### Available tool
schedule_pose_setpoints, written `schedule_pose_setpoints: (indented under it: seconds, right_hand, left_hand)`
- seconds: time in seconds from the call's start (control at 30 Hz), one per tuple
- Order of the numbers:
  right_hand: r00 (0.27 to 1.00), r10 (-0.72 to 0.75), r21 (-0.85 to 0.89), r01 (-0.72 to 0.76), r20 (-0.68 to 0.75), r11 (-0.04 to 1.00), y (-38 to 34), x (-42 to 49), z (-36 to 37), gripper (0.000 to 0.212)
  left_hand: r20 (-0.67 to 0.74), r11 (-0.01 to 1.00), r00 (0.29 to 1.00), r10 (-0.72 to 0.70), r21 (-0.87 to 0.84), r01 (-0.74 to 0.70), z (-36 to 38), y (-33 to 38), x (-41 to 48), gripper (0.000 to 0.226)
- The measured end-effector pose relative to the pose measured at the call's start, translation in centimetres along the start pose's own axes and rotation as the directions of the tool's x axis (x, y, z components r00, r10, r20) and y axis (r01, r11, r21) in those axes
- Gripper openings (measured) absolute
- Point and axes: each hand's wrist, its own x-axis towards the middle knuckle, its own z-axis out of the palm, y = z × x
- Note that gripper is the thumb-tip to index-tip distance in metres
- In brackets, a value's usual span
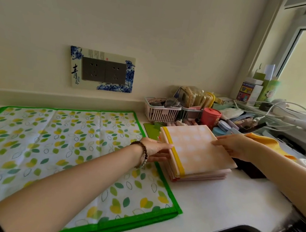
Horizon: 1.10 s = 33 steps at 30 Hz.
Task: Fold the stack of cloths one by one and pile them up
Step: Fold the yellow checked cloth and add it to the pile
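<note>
Blue-flowered plate (76,61) reads 青; left hand (154,148), right hand (235,146) hold cloths (194,150).

Home: cluttered windowside counter (215,198), wall sockets (104,71)

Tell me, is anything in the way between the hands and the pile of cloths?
No, nothing visible is. The left hand holds the pile of cloths at its yellow-trimmed edge, and the right hand holds the opposite side.
</note>
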Motion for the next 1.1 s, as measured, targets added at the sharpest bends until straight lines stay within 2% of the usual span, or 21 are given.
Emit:
schedule_pose_setpoints:
  seconds: [0.13, 0.3, 0.37, 0.47, 0.63, 0.73, 0.9, 1.0, 1.1]
  right_hand:
    - [0.997, -0.015, -0.054, 0.011, -0.081, 0.999, 1.0, 1.1, 0.5, 0.035]
    - [0.994, -0.05, -0.118, 0.039, -0.099, 0.992, 1.7, 1.5, 0.7, 0.036]
    - [0.991, -0.082, -0.156, 0.065, -0.108, 0.986, 1.8, 1.5, 0.8, 0.035]
    - [0.969, -0.21, -0.307, 0.162, -0.129, 0.938, 1.2, 0.6, 0.9, 0.034]
    - [0.87, -0.484, -0.485, 0.384, -0.096, 0.786, -1.7, -3.4, 2.9, 0.046]
    - [0.803, -0.595, -0.396, 0.533, -0.042, 0.748, -3.4, -5.8, 5.5, 0.044]
    - [0.729, -0.671, -0.277, 0.678, 0.134, 0.681, -4.8, -8.8, 12.3, 0.046]
    - [0.658, -0.72, -0.312, 0.747, 0.222, 0.586, -4.4, -9.8, 16.8, 0.046]
    - [0.627, -0.711, -0.313, 0.777, 0.319, 0.546, -3.7, -10.8, 21.4, 0.048]
  left_hand:
    - [-0.04, 1.0, 0.999, 0.003, 0.003, -0.003, 0.4, -0.4, 0.6, 0.013]
    - [-0.054, 1.0, 0.999, 0.005, 0.027, -0.004, 0.4, -0.9, 0.7, 0.015]
    - [-0.051, 0.999, 0.998, 0.024, 0.033, -0.022, 0.2, -1.1, 0.5, 0.027]
    - [-0.046, 0.999, 0.998, 0.045, 0.029, -0.044, -0.7, -1.1, 0.0, 0.034]
    - [-0.056, 0.987, 0.991, 0.126, 0.104, -0.119, -4.6, -0.6, -2.3, 0.023]
    - [-0.085, 0.956, 0.975, 0.204, 0.233, -0.18, -8.2, -0.8, -4.2, 0.031]
    - [-0.146, 0.855, 0.927, 0.346, 0.456, -0.248, -14.3, -1.6, -8.5, 0.03]
    - [-0.137, 0.794, 0.909, 0.394, 0.549, -0.262, -17.3, -2.6, -11.0, 0.032]
    - [-0.126, 0.723, 0.918, 0.375, 0.66, -0.205, -20.4, -4.0, -13.8, 0.041]
